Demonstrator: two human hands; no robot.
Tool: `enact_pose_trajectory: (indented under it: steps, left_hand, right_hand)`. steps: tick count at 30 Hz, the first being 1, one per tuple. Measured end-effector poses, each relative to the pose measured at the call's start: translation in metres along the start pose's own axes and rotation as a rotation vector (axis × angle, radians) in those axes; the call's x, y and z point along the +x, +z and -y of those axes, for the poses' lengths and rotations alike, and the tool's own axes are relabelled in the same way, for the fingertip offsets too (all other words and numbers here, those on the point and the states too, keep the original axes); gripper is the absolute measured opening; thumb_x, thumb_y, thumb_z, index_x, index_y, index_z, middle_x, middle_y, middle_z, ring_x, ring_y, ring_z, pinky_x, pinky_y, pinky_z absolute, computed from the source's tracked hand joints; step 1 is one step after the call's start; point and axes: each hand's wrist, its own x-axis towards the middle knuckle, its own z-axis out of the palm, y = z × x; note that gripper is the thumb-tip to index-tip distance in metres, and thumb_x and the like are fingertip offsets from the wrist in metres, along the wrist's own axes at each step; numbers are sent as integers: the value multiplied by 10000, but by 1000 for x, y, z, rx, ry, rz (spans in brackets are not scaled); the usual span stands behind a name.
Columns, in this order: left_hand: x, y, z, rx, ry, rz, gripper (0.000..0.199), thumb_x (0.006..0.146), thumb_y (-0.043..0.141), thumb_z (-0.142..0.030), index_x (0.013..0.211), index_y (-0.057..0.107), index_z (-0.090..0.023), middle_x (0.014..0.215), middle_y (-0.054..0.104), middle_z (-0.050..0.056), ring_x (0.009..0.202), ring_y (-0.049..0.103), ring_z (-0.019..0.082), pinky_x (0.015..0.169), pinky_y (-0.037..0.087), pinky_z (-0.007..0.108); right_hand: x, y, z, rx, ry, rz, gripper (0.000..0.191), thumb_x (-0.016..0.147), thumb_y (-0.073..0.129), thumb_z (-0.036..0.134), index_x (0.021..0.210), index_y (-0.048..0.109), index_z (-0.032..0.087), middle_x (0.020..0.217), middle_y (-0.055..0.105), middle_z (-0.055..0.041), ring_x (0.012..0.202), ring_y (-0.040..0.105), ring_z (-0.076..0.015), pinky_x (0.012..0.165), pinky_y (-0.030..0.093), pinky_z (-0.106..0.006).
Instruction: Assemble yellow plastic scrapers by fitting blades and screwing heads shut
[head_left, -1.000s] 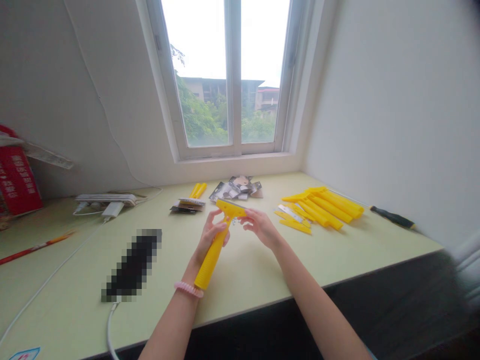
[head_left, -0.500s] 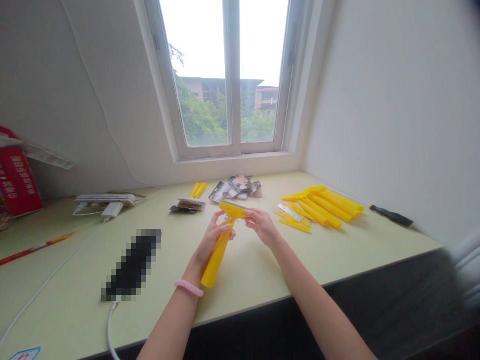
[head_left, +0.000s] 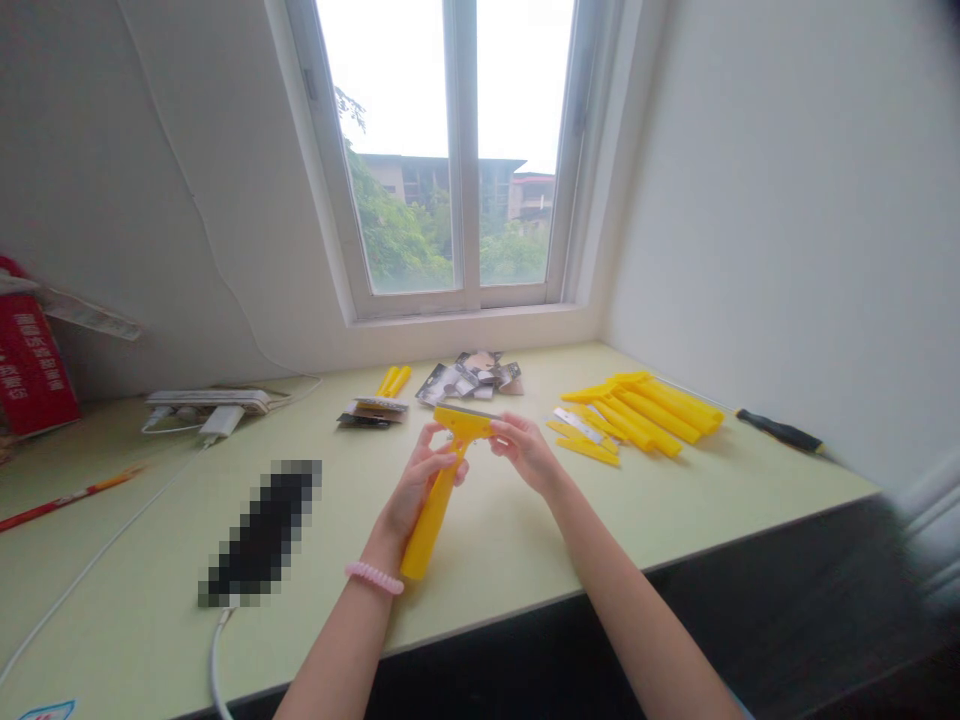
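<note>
A yellow scraper (head_left: 433,520) with a long handle and a wide T-shaped head is held above the table, its head pointing away from me. My left hand (head_left: 420,485) is wrapped round the upper handle, just below the head. The fingertips of my right hand (head_left: 523,450) pinch the right end of the head. Along the far edge of the head runs a thin grey strip. Small metal parts show under the head, too small to make out.
Several yellow handles (head_left: 660,415), flat yellow pieces (head_left: 585,445) and a black-handled screwdriver (head_left: 780,432) lie right. Packets (head_left: 472,378), two small yellow handles (head_left: 394,381) and dark packages (head_left: 373,411) lie behind. Left are a blurred black object (head_left: 262,535) and power strip (head_left: 206,400).
The view has shifted very slightly. The scraper's head has tilted a little, while both hands keep their hold on it.
</note>
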Motion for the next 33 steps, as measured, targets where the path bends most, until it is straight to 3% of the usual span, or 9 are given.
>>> enact_pose_trajectory:
  steps: [5,10,33]
  left_hand:
    - [-2,3,-2,-23,21,24,370,727,524,-127,1069,450,-244,828,565,2,550,469,64,593,343,217]
    - [-2,2,-1,-31,14,18,331,709,536,-140,1012,462,-249,797,558,-4,539,466,69,575,335,222]
    - [-1,3,-1,-43,8,-6,340,692,565,-154,1002,458,-243,865,567,8,548,484,59,581,355,221]
  right_hand:
    - [-5,4,5,42,-24,60,192,650,706,306,684,569,177,675,548,24,578,457,-80,562,337,-240]
    - [-3,2,2,-46,-46,5,251,646,712,336,622,517,179,607,528,24,538,420,-78,523,313,-229]
    - [0,1,-2,-31,-34,1,257,624,722,362,603,546,174,618,561,20,542,450,-78,520,319,-233]
